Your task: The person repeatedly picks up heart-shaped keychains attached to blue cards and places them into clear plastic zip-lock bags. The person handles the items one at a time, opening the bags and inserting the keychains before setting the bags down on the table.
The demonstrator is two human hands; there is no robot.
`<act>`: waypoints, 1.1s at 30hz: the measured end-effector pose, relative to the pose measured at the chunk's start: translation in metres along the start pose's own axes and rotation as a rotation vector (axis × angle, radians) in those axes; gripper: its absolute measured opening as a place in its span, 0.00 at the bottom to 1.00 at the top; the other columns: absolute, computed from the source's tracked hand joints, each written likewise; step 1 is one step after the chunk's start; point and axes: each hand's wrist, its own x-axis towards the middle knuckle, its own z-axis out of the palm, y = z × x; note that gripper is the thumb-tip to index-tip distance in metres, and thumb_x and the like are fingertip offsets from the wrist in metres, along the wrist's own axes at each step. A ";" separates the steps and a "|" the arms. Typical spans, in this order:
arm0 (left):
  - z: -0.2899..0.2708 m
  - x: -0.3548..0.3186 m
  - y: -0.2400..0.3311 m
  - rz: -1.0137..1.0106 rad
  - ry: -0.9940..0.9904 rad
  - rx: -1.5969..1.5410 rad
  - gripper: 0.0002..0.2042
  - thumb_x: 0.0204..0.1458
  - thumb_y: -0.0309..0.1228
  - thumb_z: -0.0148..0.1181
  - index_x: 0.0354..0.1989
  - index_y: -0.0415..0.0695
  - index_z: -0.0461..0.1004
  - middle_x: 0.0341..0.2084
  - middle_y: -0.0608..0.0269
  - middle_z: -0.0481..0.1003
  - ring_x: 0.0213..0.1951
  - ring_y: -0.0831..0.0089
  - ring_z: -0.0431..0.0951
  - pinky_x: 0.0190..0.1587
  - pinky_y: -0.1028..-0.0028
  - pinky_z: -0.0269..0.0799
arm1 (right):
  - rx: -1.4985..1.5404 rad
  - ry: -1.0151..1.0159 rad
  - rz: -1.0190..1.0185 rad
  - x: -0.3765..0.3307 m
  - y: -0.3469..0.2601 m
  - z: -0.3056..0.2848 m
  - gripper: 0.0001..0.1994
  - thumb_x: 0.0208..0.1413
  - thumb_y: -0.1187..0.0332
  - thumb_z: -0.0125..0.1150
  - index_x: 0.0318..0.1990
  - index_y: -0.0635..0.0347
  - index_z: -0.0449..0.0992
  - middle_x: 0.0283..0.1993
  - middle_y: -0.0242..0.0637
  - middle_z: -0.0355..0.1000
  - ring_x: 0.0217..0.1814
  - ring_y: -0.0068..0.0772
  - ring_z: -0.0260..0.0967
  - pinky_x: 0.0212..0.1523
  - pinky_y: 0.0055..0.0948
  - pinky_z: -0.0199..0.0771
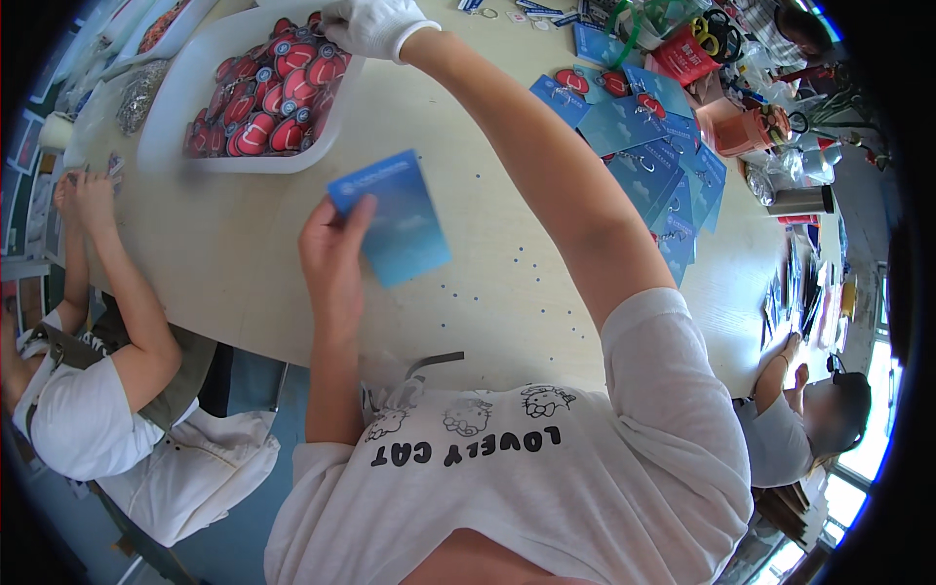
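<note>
My left hand (pixel 336 244) grips a blue card (pixel 398 219) with a cloud print, thumb on its face, above the table. My right arm stretches far forward. A white glove covers my right hand (pixel 373 27), whose curled fingers reach over the far right rim of a white plastic bin (pixel 161 146), against the pile inside. That pile is of red flip-flop-shaped charms (pixel 283 93) with small blue round parts. What the gloved fingertips pinch, if anything, is hidden. To the right lie overlapping blue cards (pixel 624 127), several with red charms and metal rings on them.
Small blue dots (pixel 475 297) speckle the pale table (pixel 507 195). A red container (pixel 682 57) with scissors and an orange pot (pixel 746 132) stand at the far right. Co-workers sit at the left (pixel 107 390) and right (pixel 809 419); a clear bag of metal parts (pixel 142 97) lies beside the bin.
</note>
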 end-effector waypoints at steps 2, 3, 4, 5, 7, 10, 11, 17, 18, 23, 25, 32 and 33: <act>-0.004 0.002 0.001 0.106 0.135 0.017 0.08 0.57 0.28 0.55 0.41 0.36 0.74 0.32 0.66 0.76 0.34 0.83 0.73 0.40 0.80 0.68 | 0.019 0.218 -0.070 -0.012 0.003 -0.008 0.14 0.53 0.59 0.53 0.37 0.61 0.74 0.28 0.49 0.71 0.32 0.52 0.69 0.37 0.42 0.71; -0.006 0.002 0.006 0.182 0.222 0.041 0.08 0.59 0.29 0.54 0.40 0.37 0.74 0.31 0.67 0.75 0.33 0.83 0.72 0.39 0.81 0.67 | 0.199 0.163 -0.064 -0.019 -0.003 -0.024 0.14 0.54 0.59 0.53 0.38 0.61 0.74 0.27 0.47 0.70 0.31 0.49 0.68 0.36 0.39 0.70; -0.006 0.002 0.010 0.257 0.315 0.061 0.08 0.60 0.30 0.53 0.40 0.37 0.74 0.31 0.68 0.75 0.33 0.83 0.72 0.38 0.81 0.66 | 0.379 0.100 -0.060 -0.028 -0.010 -0.047 0.14 0.54 0.60 0.53 0.38 0.61 0.74 0.26 0.45 0.69 0.29 0.45 0.68 0.35 0.37 0.70; -0.001 0.003 0.013 0.315 0.330 0.062 0.09 0.60 0.30 0.52 0.40 0.37 0.73 0.31 0.67 0.75 0.33 0.83 0.72 0.38 0.81 0.66 | 0.550 0.033 -0.049 -0.043 -0.016 -0.069 0.13 0.54 0.60 0.53 0.39 0.61 0.73 0.25 0.43 0.68 0.28 0.41 0.67 0.34 0.34 0.70; 0.010 0.002 0.023 0.434 0.371 0.091 0.10 0.61 0.31 0.50 0.41 0.36 0.72 0.32 0.66 0.75 0.33 0.83 0.72 0.39 0.81 0.67 | 0.819 0.079 -0.036 -0.075 -0.027 -0.094 0.12 0.57 0.62 0.51 0.40 0.62 0.72 0.25 0.35 0.67 0.28 0.27 0.63 0.33 0.27 0.68; 0.026 0.007 0.026 0.493 0.325 0.140 0.09 0.61 0.29 0.50 0.41 0.35 0.71 0.34 0.65 0.75 0.35 0.83 0.72 0.40 0.80 0.67 | 0.812 -0.016 0.237 -0.119 -0.074 -0.141 0.11 0.52 0.67 0.52 0.40 0.63 0.73 0.29 0.39 0.74 0.29 0.22 0.71 0.34 0.24 0.72; 0.031 0.009 0.026 0.504 0.287 0.146 0.09 0.61 0.29 0.50 0.41 0.35 0.71 0.34 0.65 0.75 0.35 0.84 0.72 0.40 0.80 0.67 | 0.960 -0.020 0.280 -0.137 -0.080 -0.142 0.10 0.52 0.70 0.51 0.39 0.64 0.72 0.27 0.38 0.72 0.26 0.19 0.68 0.30 0.21 0.72; 0.073 -0.006 0.006 0.233 -0.024 -0.034 0.07 0.58 0.26 0.54 0.41 0.35 0.72 0.35 0.66 0.74 0.38 0.84 0.71 0.43 0.81 0.65 | 0.522 -0.098 0.344 -0.196 -0.096 -0.147 0.09 0.51 0.73 0.55 0.39 0.65 0.72 0.29 0.43 0.77 0.31 0.39 0.78 0.31 0.29 0.76; 0.079 -0.008 0.003 0.200 -0.067 -0.062 0.07 0.58 0.26 0.55 0.40 0.35 0.73 0.36 0.66 0.74 0.38 0.84 0.71 0.43 0.81 0.65 | 0.537 -0.141 0.458 -0.197 -0.098 -0.152 0.10 0.49 0.73 0.57 0.40 0.65 0.73 0.29 0.42 0.77 0.31 0.41 0.77 0.31 0.29 0.76; 0.091 -0.019 -0.001 0.051 -0.240 -0.157 0.09 0.54 0.25 0.59 0.42 0.35 0.74 0.37 0.64 0.75 0.40 0.80 0.72 0.46 0.77 0.66 | 0.511 -0.098 0.648 -0.215 -0.097 -0.159 0.08 0.50 0.72 0.57 0.37 0.65 0.73 0.27 0.40 0.77 0.29 0.37 0.77 0.30 0.28 0.75; 0.096 -0.020 -0.001 0.017 -0.251 -0.134 0.10 0.54 0.25 0.60 0.43 0.35 0.74 0.37 0.64 0.75 0.40 0.79 0.73 0.47 0.77 0.66 | 0.551 -0.080 0.705 -0.220 -0.097 -0.161 0.07 0.50 0.72 0.57 0.36 0.65 0.73 0.27 0.39 0.77 0.28 0.35 0.77 0.29 0.26 0.74; 0.104 -0.022 0.002 0.003 -0.224 -0.162 0.10 0.56 0.27 0.57 0.43 0.36 0.74 0.39 0.64 0.75 0.43 0.80 0.71 0.50 0.77 0.63 | 0.570 0.152 0.864 -0.224 -0.100 -0.155 0.10 0.49 0.75 0.59 0.39 0.68 0.70 0.34 0.41 0.78 0.33 0.26 0.77 0.33 0.24 0.74; 0.105 -0.022 0.002 0.020 -0.233 -0.158 0.09 0.58 0.28 0.56 0.43 0.37 0.74 0.39 0.65 0.75 0.43 0.81 0.71 0.50 0.77 0.61 | 0.525 0.191 0.888 -0.223 -0.102 -0.155 0.11 0.49 0.75 0.59 0.40 0.69 0.69 0.36 0.42 0.77 0.35 0.25 0.77 0.34 0.24 0.74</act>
